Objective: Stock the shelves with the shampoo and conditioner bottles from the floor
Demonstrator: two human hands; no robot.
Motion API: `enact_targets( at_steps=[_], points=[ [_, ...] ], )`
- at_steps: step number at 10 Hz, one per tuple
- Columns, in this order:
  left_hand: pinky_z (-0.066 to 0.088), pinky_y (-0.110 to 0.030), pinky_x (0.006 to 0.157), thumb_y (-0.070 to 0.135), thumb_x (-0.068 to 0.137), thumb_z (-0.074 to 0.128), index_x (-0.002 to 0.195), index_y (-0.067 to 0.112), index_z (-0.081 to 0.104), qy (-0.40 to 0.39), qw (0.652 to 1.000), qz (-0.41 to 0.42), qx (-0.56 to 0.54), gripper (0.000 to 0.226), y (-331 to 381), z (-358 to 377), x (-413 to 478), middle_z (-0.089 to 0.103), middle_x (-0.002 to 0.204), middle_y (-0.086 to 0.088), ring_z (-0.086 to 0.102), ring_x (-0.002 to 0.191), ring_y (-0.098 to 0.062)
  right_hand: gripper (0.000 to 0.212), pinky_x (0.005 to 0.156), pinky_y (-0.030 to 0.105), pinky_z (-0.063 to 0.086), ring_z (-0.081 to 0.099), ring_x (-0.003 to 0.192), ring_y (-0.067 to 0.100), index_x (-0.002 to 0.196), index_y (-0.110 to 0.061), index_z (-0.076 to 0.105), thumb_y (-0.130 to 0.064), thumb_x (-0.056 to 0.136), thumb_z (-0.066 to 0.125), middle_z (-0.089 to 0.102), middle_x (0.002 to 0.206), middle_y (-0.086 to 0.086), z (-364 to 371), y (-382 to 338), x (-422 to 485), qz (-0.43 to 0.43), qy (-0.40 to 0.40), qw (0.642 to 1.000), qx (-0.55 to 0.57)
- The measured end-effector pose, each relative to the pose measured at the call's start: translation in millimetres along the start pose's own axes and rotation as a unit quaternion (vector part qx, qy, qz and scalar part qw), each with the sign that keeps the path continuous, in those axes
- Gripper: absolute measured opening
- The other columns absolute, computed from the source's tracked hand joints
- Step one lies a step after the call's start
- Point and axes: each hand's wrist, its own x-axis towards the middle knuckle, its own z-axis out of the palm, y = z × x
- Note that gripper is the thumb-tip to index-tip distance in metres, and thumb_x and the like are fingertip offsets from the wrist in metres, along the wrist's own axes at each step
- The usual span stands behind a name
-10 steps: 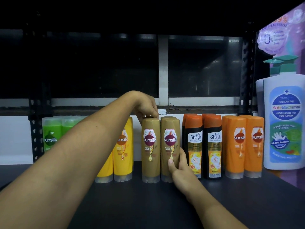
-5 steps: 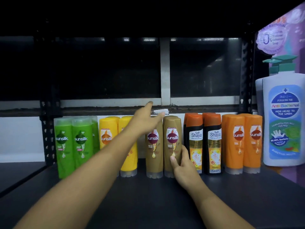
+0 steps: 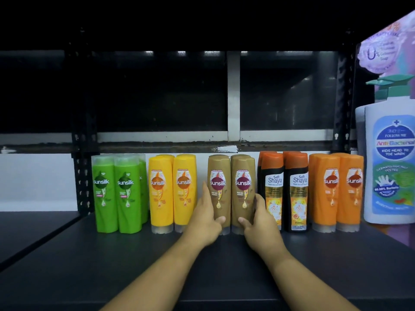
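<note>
While the left hand (image 3: 207, 218) curls around the left brown bottle (image 3: 219, 176) and the right hand (image 3: 258, 223) curls around the right brown bottle (image 3: 243, 173), both stand on the dark shelf (image 3: 134, 265). They look smooth and slippery, so holding both sides seems best.

Looking out from head height, wide-angle, facing the shelf (image 3: 89, 261) square-on and tipped slightly down. Sitting close: near enough for left hand (image 3: 207, 221) and right hand (image 3: 258, 224) to clasp the brown bottles (image 3: 243, 198) mid-frame. Just one view.
</note>
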Motion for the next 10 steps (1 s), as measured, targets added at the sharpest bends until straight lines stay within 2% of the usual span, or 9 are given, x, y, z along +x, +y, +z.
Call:
enact_targets(
  at_steps=[1, 3, 6, 8, 9, 10],
  points=[
    [0.028, -0.038, 0.123, 0.017, 0.090, 0.077, 0.162, 0.028, -0.015, -0.001, 1.000, -0.024, 0.012, 0.117, 0, 3, 0, 0.029, 0.165, 0.003, 0.032, 0.150, -0.018, 0.065, 0.091, 0.029, 0.045, 0.056, 0.108, 0.011, 0.141, -0.029, 0.035, -0.008, 0.090, 0.069, 0.058, 0.116, -0.014, 0, 1, 0, -0.005, 0.001, 1.000, -0.008],
    [0.038, -0.044, 0.118, 0.017, 0.087, 0.078, 0.161, 0.035, -0.005, 0.028, 0.999, -0.026, 0.025, 0.113, -3, 8, 2, 0.041, 0.155, 0.002, 0.042, 0.143, -0.021, 0.066, 0.089, 0.026, 0.040, 0.052, 0.102, 0.008, 0.145, -0.026, 0.033, -0.007, 0.091, 0.067, 0.055, 0.112, -0.013, 1, 1, 2, -0.006, -0.003, 1.000, -0.024],
    [0.044, -0.046, 0.114, 0.023, 0.089, 0.077, 0.159, 0.034, 0.004, 0.022, 0.998, -0.022, 0.051, 0.102, -10, 11, 5, 0.044, 0.150, -0.001, 0.047, 0.138, -0.022, 0.065, 0.091, 0.027, 0.042, 0.058, 0.113, 0.016, 0.145, -0.025, 0.034, -0.007, 0.092, 0.066, 0.061, 0.122, -0.007, 3, -1, 4, 0.010, -0.011, 1.000, -0.021],
    [0.042, -0.043, 0.115, 0.035, 0.094, 0.069, 0.162, 0.021, 0.000, -0.022, 0.995, -0.023, 0.099, 0.098, -6, 2, -7, 0.036, 0.160, -0.005, 0.044, 0.141, -0.026, 0.060, 0.088, 0.038, 0.053, 0.064, 0.109, 0.025, 0.147, -0.018, 0.029, -0.022, 0.096, 0.061, 0.065, 0.119, 0.001, -1, -9, -4, 0.014, -0.030, 0.994, -0.101],
    [0.041, -0.039, 0.114, 0.040, 0.097, 0.065, 0.164, 0.015, -0.003, -0.073, 0.987, -0.022, 0.139, 0.098, -6, -11, -22, 0.038, 0.161, -0.007, 0.045, 0.142, -0.028, 0.067, 0.085, 0.037, 0.054, 0.063, 0.107, 0.026, 0.153, -0.009, 0.025, -0.034, 0.099, 0.057, 0.065, 0.116, 0.006, -5, -11, -13, 0.024, -0.079, 0.979, -0.184],
    [0.048, -0.042, 0.108, 0.042, 0.096, 0.063, 0.158, 0.022, 0.027, -0.120, 0.982, -0.003, 0.148, 0.073, -4, -31, -40, 0.055, 0.144, -0.004, 0.054, 0.131, -0.025, 0.052, 0.087, 0.035, 0.053, 0.061, 0.110, 0.025, 0.138, -0.010, 0.045, -0.042, 0.099, 0.056, 0.063, 0.119, 0.006, -11, -17, -25, 0.025, -0.107, 0.969, -0.223]
  ],
)
